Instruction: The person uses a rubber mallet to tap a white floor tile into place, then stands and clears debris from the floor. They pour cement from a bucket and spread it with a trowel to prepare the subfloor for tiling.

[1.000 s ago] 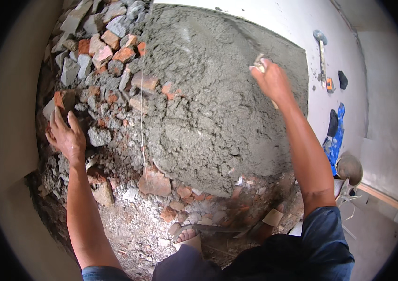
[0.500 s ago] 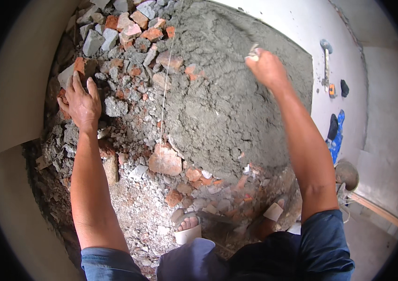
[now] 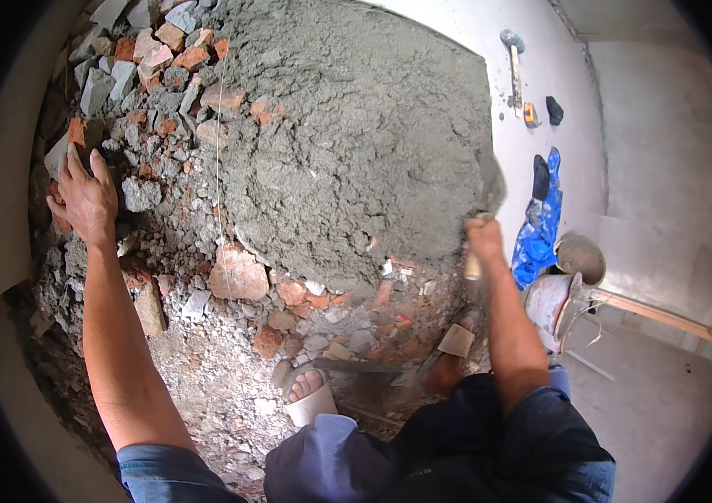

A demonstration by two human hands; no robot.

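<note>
My left hand (image 3: 88,197) rests on broken brick and rubble (image 3: 142,194) at the left, its fingers spread and holding nothing. My right hand (image 3: 485,239) is wrapped round the pale wooden handle of a trowel (image 3: 495,186). The trowel's grey blade lies at the right edge of a bed of wet grey mortar (image 3: 356,151). That mortar is rough and lumpy, flatter toward its right side. A thin white string (image 3: 220,159) runs along the mortar's left border, near a large reddish stone (image 3: 238,272).
On the pale ledge at right lie a mallet (image 3: 515,71), a tape measure (image 3: 531,116), a small black item (image 3: 554,110) and blue plastic (image 3: 542,226). Beyond stand a bucket (image 3: 582,258), a second pail (image 3: 547,306) and a wooden strip (image 3: 657,314). My sandalled feet (image 3: 310,394) stand on rubble.
My right hand has swept the trowel from the far part of the mortar back toward me, to its right edge. My left hand stays on the same rubble; the whole view has shifted.
</note>
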